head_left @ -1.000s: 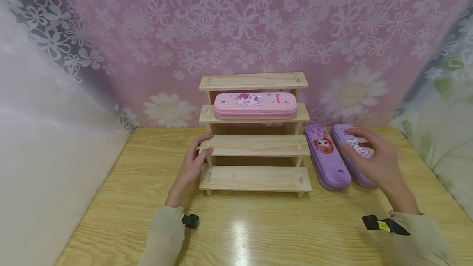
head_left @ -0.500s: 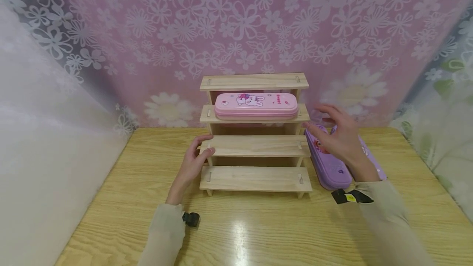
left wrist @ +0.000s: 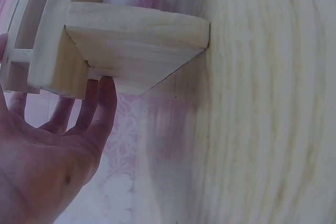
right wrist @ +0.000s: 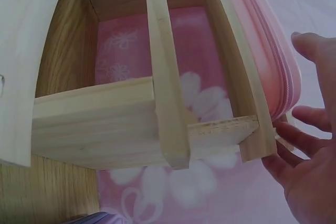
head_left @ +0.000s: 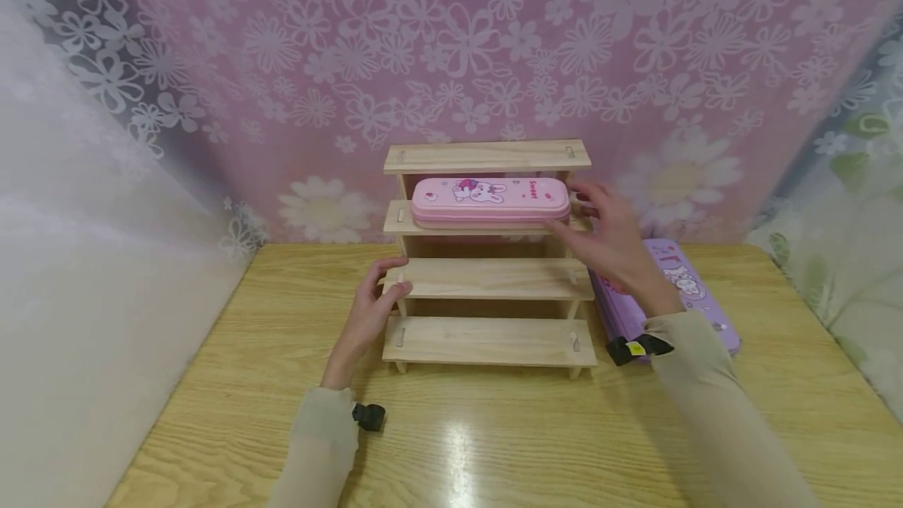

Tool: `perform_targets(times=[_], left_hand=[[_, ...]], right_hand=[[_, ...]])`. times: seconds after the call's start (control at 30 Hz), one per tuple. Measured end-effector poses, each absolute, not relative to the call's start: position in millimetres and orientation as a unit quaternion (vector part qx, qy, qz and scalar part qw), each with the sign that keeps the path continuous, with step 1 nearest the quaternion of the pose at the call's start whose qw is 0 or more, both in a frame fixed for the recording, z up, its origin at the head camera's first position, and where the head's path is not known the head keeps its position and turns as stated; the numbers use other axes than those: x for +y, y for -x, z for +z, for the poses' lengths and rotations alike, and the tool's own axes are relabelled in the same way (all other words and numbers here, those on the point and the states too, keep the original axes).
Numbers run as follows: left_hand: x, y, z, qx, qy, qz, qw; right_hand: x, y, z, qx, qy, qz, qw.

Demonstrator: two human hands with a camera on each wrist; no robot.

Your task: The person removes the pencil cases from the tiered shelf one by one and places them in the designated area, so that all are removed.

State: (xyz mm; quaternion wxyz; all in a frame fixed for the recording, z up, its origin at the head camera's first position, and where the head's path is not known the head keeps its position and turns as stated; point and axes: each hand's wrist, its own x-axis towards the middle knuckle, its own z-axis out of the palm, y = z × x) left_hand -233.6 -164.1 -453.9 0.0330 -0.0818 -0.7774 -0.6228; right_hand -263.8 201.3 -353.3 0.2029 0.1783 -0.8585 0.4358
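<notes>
Table (head_left: pixel 494 445) of pale wood fills the lower half of the head view, with a pink flowered curtain (head_left: pixel 451 45) hanging behind it at twelve o'clock. Near the table's middle stands a stepped wooden rack (head_left: pixel 487 281) with four shelves that rise toward the curtain. A pink pencil case (head_left: pixel 490 201) lies flat along the second shelf from the top, its long side running from nine to three o'clock. At three o'clock of the rack, two purple pencil cases (head_left: pixel 687 288) lie side by side on the table, the nearer one mostly hidden behind the right forearm.

The right hand (head_left: pixel 612 237) is at the three o'clock end of the pink pencil case, fingers spread and apart, fingertips at or just beside the case's end; whether they actually touch it cannot be told. The right wrist view shows that hand (right wrist: pixel 310 177) with straight, separated fingers just beside the shelf edge and the case (right wrist: pixel 268 61), clamped on nothing.

The left hand (head_left: pixel 368 312) rests at the nine o'clock side of the rack, beside the third shelf down, thumb at the shelf's end. In the left wrist view its fingers (left wrist: pixel 102 108) lie straight and close together, touching the underside of the rack's side piece (left wrist: pixel 131 51).
</notes>
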Motion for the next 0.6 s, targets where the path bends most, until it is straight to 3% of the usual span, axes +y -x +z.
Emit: perform_targets(times=[0.37, 0.6], left_hand=[[-163.2, 235.0, -453.2, -0.773, 0.085, -0.628, 0.037], [-163.4, 234.6, -455.6, -0.774, 0.081, -0.627, 0.035]], right_hand=[[193.3, 271.9, -348.6, -0.910, -0.152, 0.336, 0.189], [191.4, 271.7, -347.7, -0.904, -0.134, 0.371, 0.163]])
